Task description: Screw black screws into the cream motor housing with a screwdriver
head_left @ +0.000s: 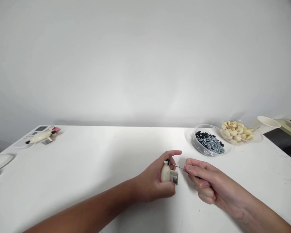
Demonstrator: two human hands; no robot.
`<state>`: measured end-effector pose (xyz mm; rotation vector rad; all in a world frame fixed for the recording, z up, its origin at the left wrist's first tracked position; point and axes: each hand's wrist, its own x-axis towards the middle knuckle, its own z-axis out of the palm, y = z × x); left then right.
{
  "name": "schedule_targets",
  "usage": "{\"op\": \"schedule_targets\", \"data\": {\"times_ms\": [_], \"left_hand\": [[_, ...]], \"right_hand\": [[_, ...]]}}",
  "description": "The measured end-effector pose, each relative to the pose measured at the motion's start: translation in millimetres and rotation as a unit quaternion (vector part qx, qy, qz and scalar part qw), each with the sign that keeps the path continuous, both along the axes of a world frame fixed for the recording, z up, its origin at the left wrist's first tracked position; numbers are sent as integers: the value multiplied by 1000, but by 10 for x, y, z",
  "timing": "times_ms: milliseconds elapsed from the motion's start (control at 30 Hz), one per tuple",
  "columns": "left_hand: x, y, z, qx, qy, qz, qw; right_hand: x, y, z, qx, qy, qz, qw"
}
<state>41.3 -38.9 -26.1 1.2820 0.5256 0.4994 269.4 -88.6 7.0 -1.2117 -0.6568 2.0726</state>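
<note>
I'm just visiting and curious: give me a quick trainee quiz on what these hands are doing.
1. True or false: the left hand grips a cream plastic housing with a metal end.
2. Which hand holds the small screwdriver?
3. In the clear bowl, what lies beside the silver screws: A black pieces, B coins, or C marbles?

Key: 1 true; 2 the right hand; 3 A.

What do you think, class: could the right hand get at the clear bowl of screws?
Probably yes: nothing stands between the right hand and the clear bowl on the white table, though it holds a thin screwdriver.
</note>
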Motion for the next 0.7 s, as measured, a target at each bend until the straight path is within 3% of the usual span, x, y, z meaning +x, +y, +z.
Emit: {"op": "schedule_targets", "data": {"times_ms": [100, 167, 300, 400, 500, 700], "left_hand": [[16, -44, 21, 36, 21, 15, 999], [34, -85, 37, 119, 59, 65, 989], [62, -165, 48, 371, 88, 187, 906], [60, -201, 50, 488, 64, 211, 845], [50, -217, 60, 542, 57, 202, 814], [40, -256, 71, 579, 60, 193, 790]], "right_hand": [[16, 20, -10, 5, -6, 5, 1000], [31, 49, 2, 48, -28, 17, 998], [98, 99, 65, 155, -79, 40, 984], [158, 88, 92, 197, -88, 28, 976], [181, 56, 82, 225, -98, 15, 969], [120, 20, 44, 246, -102, -41, 963]]}}
